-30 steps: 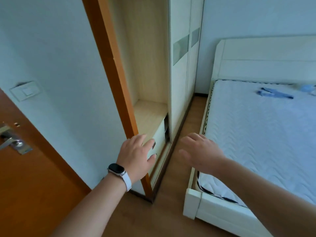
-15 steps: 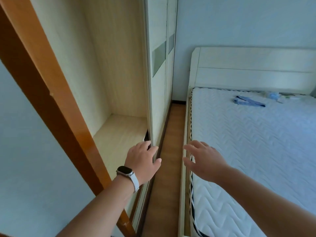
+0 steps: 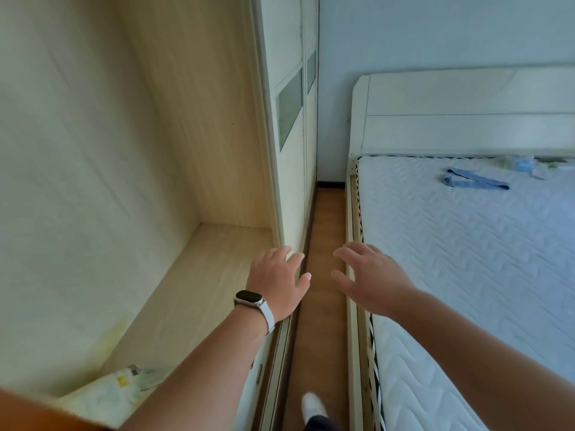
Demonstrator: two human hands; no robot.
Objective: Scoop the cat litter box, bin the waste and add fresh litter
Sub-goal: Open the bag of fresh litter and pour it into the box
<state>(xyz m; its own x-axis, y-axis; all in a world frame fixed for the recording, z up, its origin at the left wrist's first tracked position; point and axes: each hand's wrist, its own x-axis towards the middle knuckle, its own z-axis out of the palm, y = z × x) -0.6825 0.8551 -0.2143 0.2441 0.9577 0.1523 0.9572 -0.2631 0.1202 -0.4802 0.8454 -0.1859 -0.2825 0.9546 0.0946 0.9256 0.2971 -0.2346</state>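
Observation:
My left hand (image 3: 278, 281), with a watch on its wrist, is stretched forward over the front edge of an open wardrobe shelf (image 3: 199, 275), fingers spread and holding nothing. My right hand (image 3: 368, 278) reaches forward over the edge of the bed (image 3: 353, 244), fingers loosely spread and empty. A pale plastic bag (image 3: 115, 396) with a yellow mark lies on the shelf at the lower left. No litter box or scoop is in view.
A narrow strip of wooden floor (image 3: 326, 228) runs between the wardrobe doors (image 3: 289, 150) and the mattress (image 3: 466, 259). A blue strap (image 3: 473, 181) lies on the mattress near the white headboard (image 3: 466, 113). My white shoe (image 3: 312, 405) stands on the floor strip.
The view has moved forward past the door frame into the room. The open wardrobe shelf and the bag on it have come into view. Both hands stay raised and empty.

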